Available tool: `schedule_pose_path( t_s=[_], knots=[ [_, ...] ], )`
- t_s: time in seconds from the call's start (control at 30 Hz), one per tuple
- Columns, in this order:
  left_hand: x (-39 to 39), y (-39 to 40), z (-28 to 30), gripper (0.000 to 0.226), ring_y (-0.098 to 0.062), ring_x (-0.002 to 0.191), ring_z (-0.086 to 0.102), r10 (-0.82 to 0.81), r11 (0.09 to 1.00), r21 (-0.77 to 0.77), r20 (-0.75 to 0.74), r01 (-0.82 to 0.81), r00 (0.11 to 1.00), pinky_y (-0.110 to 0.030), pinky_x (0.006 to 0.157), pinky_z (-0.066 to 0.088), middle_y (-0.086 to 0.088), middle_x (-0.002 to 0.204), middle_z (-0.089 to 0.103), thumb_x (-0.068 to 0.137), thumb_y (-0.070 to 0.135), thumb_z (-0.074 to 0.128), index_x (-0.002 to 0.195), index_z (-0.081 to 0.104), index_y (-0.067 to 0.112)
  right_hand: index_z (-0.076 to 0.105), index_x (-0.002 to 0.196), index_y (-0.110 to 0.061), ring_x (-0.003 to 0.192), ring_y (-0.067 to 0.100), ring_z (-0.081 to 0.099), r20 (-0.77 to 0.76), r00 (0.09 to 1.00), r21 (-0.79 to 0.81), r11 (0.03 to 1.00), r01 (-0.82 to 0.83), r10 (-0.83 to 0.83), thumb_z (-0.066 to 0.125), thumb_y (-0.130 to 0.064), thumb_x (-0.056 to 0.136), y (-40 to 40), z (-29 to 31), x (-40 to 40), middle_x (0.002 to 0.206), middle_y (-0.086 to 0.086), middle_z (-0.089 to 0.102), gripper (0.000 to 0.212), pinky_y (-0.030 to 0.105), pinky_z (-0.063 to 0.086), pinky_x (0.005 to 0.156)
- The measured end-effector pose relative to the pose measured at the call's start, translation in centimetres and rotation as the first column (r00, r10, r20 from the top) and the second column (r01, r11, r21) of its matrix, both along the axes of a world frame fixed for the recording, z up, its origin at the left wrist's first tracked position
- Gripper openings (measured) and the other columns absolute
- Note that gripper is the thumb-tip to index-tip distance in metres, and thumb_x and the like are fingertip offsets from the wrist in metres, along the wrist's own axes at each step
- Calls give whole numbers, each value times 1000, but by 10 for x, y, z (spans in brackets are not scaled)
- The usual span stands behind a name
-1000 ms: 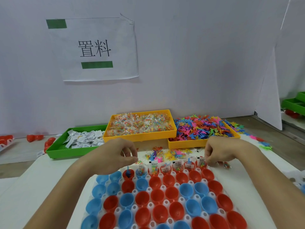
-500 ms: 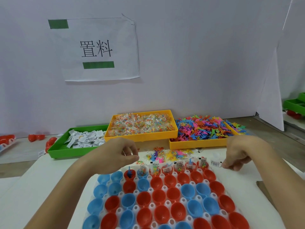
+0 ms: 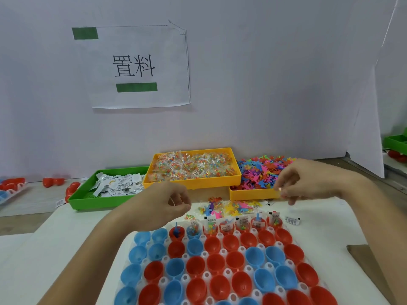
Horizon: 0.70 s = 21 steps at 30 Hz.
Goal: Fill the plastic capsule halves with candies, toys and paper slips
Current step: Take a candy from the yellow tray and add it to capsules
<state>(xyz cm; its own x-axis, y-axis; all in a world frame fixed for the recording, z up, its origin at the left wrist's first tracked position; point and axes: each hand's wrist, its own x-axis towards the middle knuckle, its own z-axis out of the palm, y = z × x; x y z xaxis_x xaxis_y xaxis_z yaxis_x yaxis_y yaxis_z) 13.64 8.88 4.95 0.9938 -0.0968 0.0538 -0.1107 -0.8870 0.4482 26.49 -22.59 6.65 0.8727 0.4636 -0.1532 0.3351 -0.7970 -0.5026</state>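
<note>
A white holder (image 3: 236, 233) in front of me carries rows of red capsule halves (image 3: 212, 244) and blue capsule halves (image 3: 141, 254). The back-row halves (image 3: 210, 227) hold candy packets, toys and slips. My left hand (image 3: 163, 205) hovers over the holder's back left corner, fingers curled, nothing seen in it. My right hand (image 3: 308, 183) hangs above the front wall of the toy tray (image 3: 251, 194), fingers bent down; whether it pinches anything is unclear. A paper slip (image 3: 293, 220) lies beside the holder's back right corner.
At the back stand a green tray (image 3: 99, 203) of paper slips (image 3: 119, 183), a yellow tray (image 3: 193, 182) of candy packets (image 3: 193, 166) and a heap of coloured toys (image 3: 257, 172). Loose toys (image 3: 231, 206) lie behind the holder. Red capsule halves (image 3: 52, 181) sit far left.
My right hand rose from the holder's back right corner and moved right and back toward the toy tray, leaving a slip on the table. My left hand stayed put.
</note>
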Motion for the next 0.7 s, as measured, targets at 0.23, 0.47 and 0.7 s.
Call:
schedule_pose_path(
  t_s=[0.23,0.47,0.7],
  knots=[
    [0,-21,1,7,-11,79,66,-95,983,-155,48,101,994,-37,79,55,8,83,71,94,27,62,91,67,31,74,99,-17,83,16,76,13,970,359,904,-231,243,62,-2,94,46,1,-25,86,5,78,20,26,60,78],
    [3,-42,-2,12,-10,69,71,-4,919,-385,191,79,982,-29,67,58,3,77,75,87,26,74,95,69,19,66,107,-15,86,16,76,-14,937,551,785,-284,349,66,-4,93,83,-8,-45,85,5,79,18,22,58,72],
    [5,-36,-1,17,-12,61,66,126,897,-442,274,8,953,-33,61,50,6,67,69,83,10,75,75,65,21,68,102,-14,82,16,76,6,956,535,807,-252,294,67,-9,94,75,-6,-38,85,4,78,10,20,57,71]
  ],
)
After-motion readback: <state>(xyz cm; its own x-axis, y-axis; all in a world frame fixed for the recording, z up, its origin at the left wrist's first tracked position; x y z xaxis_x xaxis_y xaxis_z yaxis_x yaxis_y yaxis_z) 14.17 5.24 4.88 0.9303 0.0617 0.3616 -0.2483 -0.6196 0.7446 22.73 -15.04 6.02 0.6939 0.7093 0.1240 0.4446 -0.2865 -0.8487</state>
